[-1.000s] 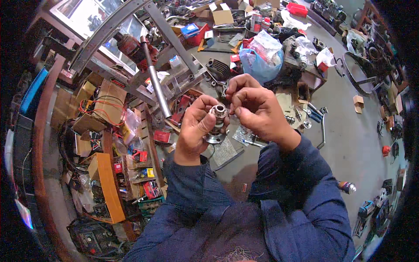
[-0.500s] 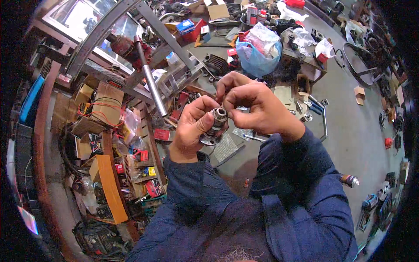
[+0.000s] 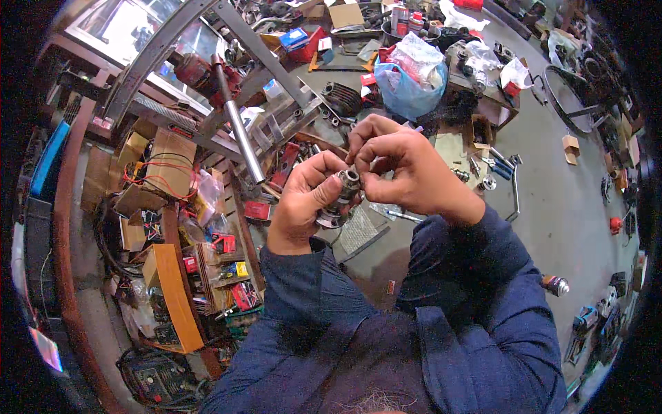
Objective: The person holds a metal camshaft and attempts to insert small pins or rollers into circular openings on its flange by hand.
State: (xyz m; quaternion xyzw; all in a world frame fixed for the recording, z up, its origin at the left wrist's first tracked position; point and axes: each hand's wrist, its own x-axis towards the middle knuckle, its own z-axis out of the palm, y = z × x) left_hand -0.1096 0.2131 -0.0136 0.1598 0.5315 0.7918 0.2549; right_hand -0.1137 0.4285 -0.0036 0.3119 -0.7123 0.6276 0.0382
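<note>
In the middle of the view, my left hand [image 3: 300, 207] grips a silver cylindrical metal part [image 3: 345, 190] with a flanged base at its bottom and an open bore on top. Just to the right, my right hand [image 3: 400, 172] is closed in a pinch beside the upper end of that part, its thumb and forefinger close to the rim. Whatever those fingers hold is too small or hidden to make out.
Behind stand a steel press frame [image 3: 258, 58] with a long silver bar [image 3: 245, 145] and a blue plastic bag [image 3: 407, 90]. Cardboard boxes [image 3: 169, 165] and small packages crowd the left. A tan sheet [image 3: 448, 152] with tools lies beyond my right hand.
My right hand has moved left and in against the top of the metal part, its fingers curling closer to the rim. My left hand keeps its grip, slightly shifted.
</note>
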